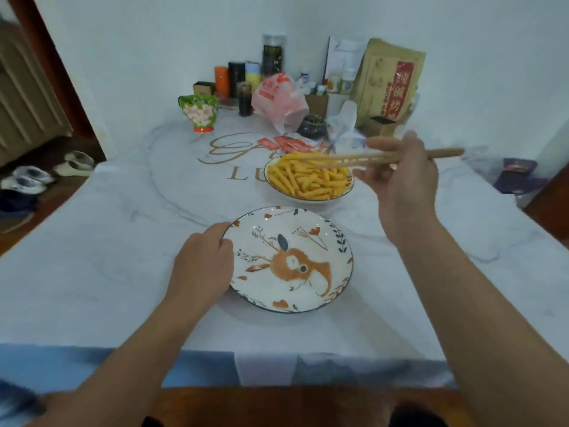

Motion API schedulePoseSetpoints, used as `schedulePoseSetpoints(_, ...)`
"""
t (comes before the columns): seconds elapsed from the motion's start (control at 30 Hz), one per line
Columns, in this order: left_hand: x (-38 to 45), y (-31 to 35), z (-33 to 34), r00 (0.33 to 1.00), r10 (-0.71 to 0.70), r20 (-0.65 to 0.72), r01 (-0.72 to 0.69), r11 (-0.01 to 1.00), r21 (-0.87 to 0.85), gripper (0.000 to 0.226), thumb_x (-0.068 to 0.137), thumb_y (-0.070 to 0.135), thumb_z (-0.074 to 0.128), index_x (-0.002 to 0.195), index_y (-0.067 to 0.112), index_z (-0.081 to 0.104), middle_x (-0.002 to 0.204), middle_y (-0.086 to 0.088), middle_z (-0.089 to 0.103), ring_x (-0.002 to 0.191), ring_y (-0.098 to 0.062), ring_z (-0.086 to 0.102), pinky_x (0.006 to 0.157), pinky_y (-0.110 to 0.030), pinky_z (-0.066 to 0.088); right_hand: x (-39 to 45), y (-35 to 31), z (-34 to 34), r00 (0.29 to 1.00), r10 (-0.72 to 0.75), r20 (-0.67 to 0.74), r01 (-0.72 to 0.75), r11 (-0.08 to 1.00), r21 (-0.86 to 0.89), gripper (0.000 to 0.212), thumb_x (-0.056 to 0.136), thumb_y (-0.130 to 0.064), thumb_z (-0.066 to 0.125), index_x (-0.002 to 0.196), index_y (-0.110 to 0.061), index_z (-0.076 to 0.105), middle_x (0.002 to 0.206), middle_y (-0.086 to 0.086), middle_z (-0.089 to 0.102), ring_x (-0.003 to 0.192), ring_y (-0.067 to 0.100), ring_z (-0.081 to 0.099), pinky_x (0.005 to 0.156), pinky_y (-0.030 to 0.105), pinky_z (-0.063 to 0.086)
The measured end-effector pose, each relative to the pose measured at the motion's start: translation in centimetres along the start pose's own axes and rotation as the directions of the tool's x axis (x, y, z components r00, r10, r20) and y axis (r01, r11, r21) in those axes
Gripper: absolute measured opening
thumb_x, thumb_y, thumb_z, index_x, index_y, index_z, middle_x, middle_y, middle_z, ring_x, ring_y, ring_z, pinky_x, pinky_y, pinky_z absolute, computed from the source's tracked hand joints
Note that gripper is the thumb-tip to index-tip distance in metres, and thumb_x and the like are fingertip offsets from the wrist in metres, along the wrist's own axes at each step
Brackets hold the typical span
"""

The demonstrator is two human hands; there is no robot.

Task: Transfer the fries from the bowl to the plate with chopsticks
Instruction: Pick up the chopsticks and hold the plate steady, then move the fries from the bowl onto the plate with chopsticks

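head view: the fries (309, 179) lie heaped in a white bowl (308, 199) on the marble-patterned table (92, 241), just beyond the rabbit-painted plate (292, 260), which carries no fries. the right hand (403, 183) hangs over the bowl's right side, its fingers (385, 143) curled round a pair of wooden chopsticks (369, 158) whose tips reach left above the fries. the left hand (203, 263) rests at the plate's left rim, fingers bent against its edge. farther back stand a green floral cup (199, 111), a pink plastic bag (278, 100), red sauce packets (286, 143) and a brown paper bag (389, 84). shoes (27, 180) lie on the floor at left.
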State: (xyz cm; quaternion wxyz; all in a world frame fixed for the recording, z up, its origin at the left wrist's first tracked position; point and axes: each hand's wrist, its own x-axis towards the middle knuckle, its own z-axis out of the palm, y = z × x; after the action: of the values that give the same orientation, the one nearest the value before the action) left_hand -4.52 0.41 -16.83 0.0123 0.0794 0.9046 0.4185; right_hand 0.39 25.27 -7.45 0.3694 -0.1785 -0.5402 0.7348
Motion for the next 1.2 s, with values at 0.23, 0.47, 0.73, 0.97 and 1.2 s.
schedulePoseSetpoints(0.23,-1.1,2.2,1.3,0.996,0.089,0.019,-0.091,0.975,0.204,0.045,0.103,0.013,0.035,0.137,0.026,0.061,0.129,-0.007,0.071,0.119,-0.032,0.061,0.107,-0.043,0.042,-0.1,-3.1,-3.2,0.994,-0.096,0.043,0.094,0.994,0.054,0.034,0.106,-0.023,0.052,0.076,-0.010,0.059,0.071,0.002,0.063,0.074,0.020,0.065,0.094,0.042,0.059)
schedulePoseSetpoints(0.47,0.9,3.1,0.9,0.996,0.020,0.091,-0.035,0.986,0.164,0.038,0.093,0.035,0.037,0.097,0.022,0.072,0.096,0.006,0.073,0.101,-0.027,0.064,0.092,-0.043,0.049,3.8,-1.0,-3.5,0.989,-0.014,0.148,-0.002,0.994,0.105,0.040,0.107,-0.031,0.048,0.091,0.000,0.067,0.083,0.012,0.073,0.087,0.034,0.073,0.087,0.045,0.061)
schedulePoseSetpoints(0.73,7.7,4.2,1.7,0.998,0.047,-0.039,-0.056,0.958,-0.280,0.041,0.105,0.029,0.045,0.080,0.019,0.075,0.061,-0.004,0.058,0.055,-0.018,0.046,0.055,-0.031,0.035,6.8,1.8,-3.6,0.988,-0.140,0.069,0.142,0.990,-0.013,0.048,0.105,-0.042,0.049,0.089,-0.001,0.071,0.077,0.016,0.074,0.080,0.039,0.075,0.071,0.038,0.063)
schedulePoseSetpoints(0.97,7.8,2.4,2.5,0.994,0.109,0.006,-0.101,0.940,-0.325,0.037,0.104,0.023,0.051,0.076,0.015,0.073,0.053,0.002,0.051,0.049,-0.012,0.039,0.057,-0.031,0.034,5.6,1.5,-4.9,0.953,-0.303,-0.021,0.297,0.945,-0.139,0.047,0.106,-0.037,0.049,0.077,-0.005,0.068,0.069,0.015,0.072,0.063,0.038,0.073,0.055,0.036,0.061)
schedulePoseSetpoints(1.2,6.4,2.9,2.5,0.968,0.143,0.205,-0.088,0.962,-0.257,0.039,0.101,0.011,0.046,0.087,0.020,0.081,0.078,0.005,0.078,0.072,-0.011,0.071,0.066,-0.032,0.053,5.5,2.5,-4.4,0.945,-0.326,0.003,0.319,0.925,-0.207,0.042,0.104,-0.035,0.055,0.082,-0.002,0.069,0.072,0.012,0.072,0.061,0.035,0.073,0.057,0.037,0.062)
